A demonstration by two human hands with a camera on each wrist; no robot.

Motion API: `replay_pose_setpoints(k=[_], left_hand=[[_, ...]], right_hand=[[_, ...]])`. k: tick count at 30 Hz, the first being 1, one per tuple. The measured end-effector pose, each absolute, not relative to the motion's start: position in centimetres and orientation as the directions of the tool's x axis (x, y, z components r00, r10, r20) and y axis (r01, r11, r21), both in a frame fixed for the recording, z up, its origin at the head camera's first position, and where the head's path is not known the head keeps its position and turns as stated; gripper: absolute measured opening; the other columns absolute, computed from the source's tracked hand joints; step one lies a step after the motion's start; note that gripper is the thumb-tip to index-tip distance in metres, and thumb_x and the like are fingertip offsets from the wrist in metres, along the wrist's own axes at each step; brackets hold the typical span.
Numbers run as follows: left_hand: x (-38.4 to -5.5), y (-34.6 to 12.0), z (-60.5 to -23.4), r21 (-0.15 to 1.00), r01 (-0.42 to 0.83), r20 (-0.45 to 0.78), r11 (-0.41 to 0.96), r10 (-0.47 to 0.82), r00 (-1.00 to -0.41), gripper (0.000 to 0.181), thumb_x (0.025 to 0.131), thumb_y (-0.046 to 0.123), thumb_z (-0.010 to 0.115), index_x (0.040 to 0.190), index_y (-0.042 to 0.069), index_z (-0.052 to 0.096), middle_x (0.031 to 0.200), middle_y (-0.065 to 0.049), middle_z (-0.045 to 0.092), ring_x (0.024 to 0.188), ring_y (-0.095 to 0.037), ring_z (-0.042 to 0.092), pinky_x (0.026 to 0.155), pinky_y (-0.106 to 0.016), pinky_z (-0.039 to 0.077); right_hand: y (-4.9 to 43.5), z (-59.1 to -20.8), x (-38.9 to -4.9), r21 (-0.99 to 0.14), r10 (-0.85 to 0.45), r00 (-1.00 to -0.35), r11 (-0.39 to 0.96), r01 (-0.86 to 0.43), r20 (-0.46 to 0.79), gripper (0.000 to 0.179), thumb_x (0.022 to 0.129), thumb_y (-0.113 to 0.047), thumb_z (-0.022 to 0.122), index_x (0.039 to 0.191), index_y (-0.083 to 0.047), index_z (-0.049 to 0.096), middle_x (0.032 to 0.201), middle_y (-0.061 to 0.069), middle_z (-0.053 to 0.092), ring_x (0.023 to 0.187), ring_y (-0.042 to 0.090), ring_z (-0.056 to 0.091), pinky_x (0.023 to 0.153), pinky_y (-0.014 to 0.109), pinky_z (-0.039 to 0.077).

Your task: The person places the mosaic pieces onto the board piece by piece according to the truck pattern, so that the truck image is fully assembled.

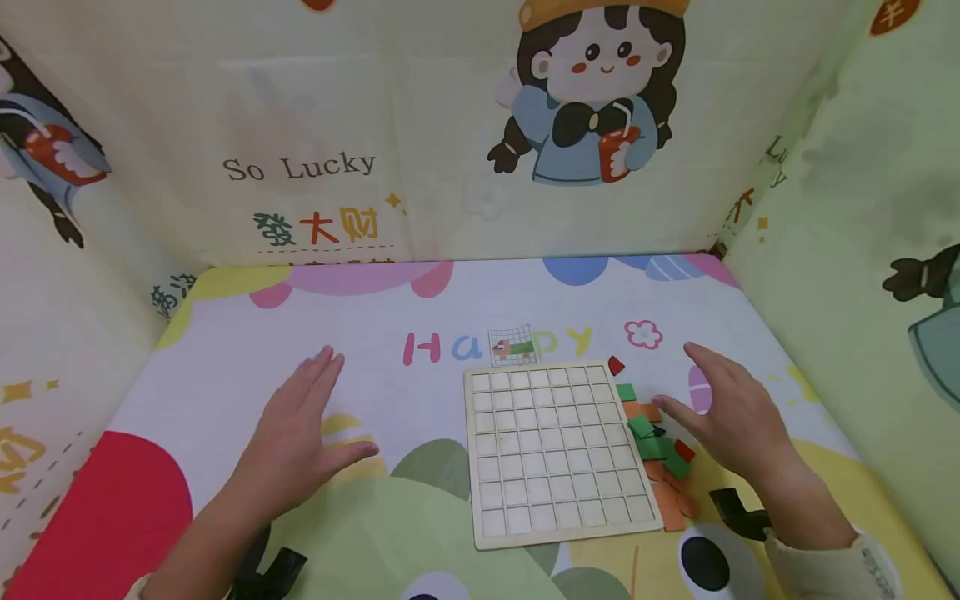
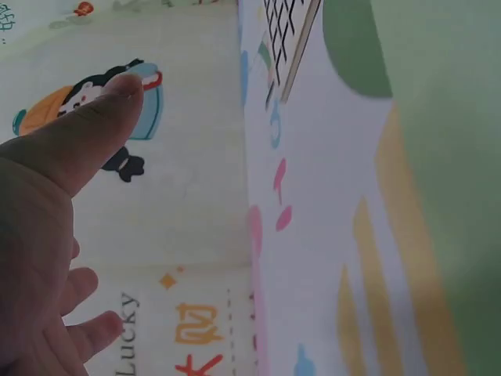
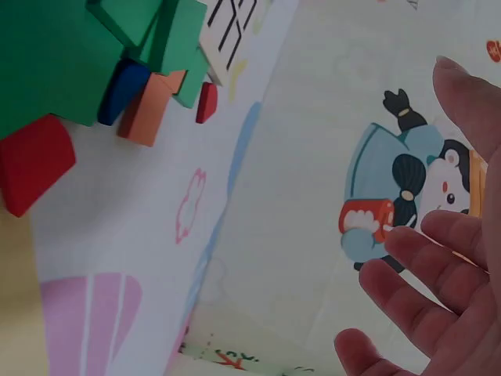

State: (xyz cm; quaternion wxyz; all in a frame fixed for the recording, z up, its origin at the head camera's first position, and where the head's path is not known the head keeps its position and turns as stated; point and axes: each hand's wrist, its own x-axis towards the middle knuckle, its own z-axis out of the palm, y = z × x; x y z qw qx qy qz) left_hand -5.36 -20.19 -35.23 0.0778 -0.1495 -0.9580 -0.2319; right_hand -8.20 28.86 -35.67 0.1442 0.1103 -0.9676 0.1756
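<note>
1. And here's the grid board (image 1: 555, 456), lying flat on the printed tablecloth (image 1: 420, 392), its pale squares all bare, rows and columns in plain sight!
2. Out to the left of the board, the left hand (image 1: 300, 433) hangs with fingers fairly straight and close together, thumb stretched well away from them; nothing is in its grasp, and it's clear of the board's edge.
3. Over on the right of the board, the right hand (image 1: 731, 408) is spread, thumb apart from lightly bent fingers, palm holding nothing, the thumb tip near the loose pieces in the head view.
4. What a jumble along the board's right edge! Green pieces (image 1: 652, 448) lie overlapping at its middle stretch, with a dark blue piece (image 3: 125, 90) tucked in among them.
5. Orange pieces (image 1: 670, 506) gather by the board's near right corner, with more orange a little higher up its right side.
6. A small red piece (image 1: 616, 366) sits just off the far right corner; another red one lies on the outer side of the green group, farther from the board.
7. Just beyond the board's far edge, a small gridded card (image 1: 514, 345) shows an orange-and-green figure.
</note>
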Motion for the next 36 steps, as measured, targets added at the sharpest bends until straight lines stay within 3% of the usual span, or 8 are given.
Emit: replay_pose_setpoints(k=[6,18,24,36], left_hand=[[-5.3,-18.5,-36.2,0.538,0.31,0.129,0.784,0.287,-0.949,0.108,0.074,0.035,0.09,0.156,0.001,0.028,0.161,-0.016,0.026,0.145,-0.042,0.023,0.111,-0.064,0.028],[-5.8,-15.1,-38.3,0.598,0.376,0.136,0.708,0.373,-0.918,0.096,0.069,0.027,0.094,0.147,-0.001,0.045,0.153,-0.013,0.042,0.144,-0.038,0.031,0.111,-0.059,0.033],[-6.0,-13.9,-39.6,0.623,0.408,0.128,0.668,0.428,-0.895,0.085,0.07,0.028,0.093,0.14,0.001,0.053,0.144,-0.01,0.053,0.139,-0.036,0.039,0.111,-0.054,0.035],[-6.8,-11.1,-41.5,0.656,0.409,0.058,0.634,0.499,-0.865,0.084,0.071,0.025,0.093,0.14,0.0,0.052,0.143,-0.012,0.052,0.137,-0.034,0.042,0.112,-0.048,0.036]], right_hand=[[28.8,-36.2,-7.7,-0.346,-0.145,-0.949,0.907,-0.24,0.28,0.087,0.074,-0.032,0.088,0.14,0.008,0.047,0.135,0.034,0.05,0.12,0.054,0.045,0.092,0.072,0.041],[28.7,-37.8,-7.0,-0.417,-0.154,-0.954,0.873,-0.253,0.257,0.079,0.074,-0.024,0.09,0.136,0.005,0.052,0.126,0.031,0.056,0.116,0.049,0.049,0.089,0.069,0.045],[28.6,-38.5,-6.8,-0.466,-0.137,-0.982,0.866,-0.184,0.132,0.076,0.077,-0.029,0.088,0.136,0.005,0.053,0.125,0.03,0.057,0.113,0.047,0.051,0.088,0.066,0.047],[28.7,-39.7,-7.1,-0.44,-0.156,-0.987,0.885,-0.154,0.031,0.066,0.081,-0.031,0.084,0.131,0.003,0.058,0.126,0.027,0.059,0.116,0.047,0.05,0.092,0.065,0.046]])
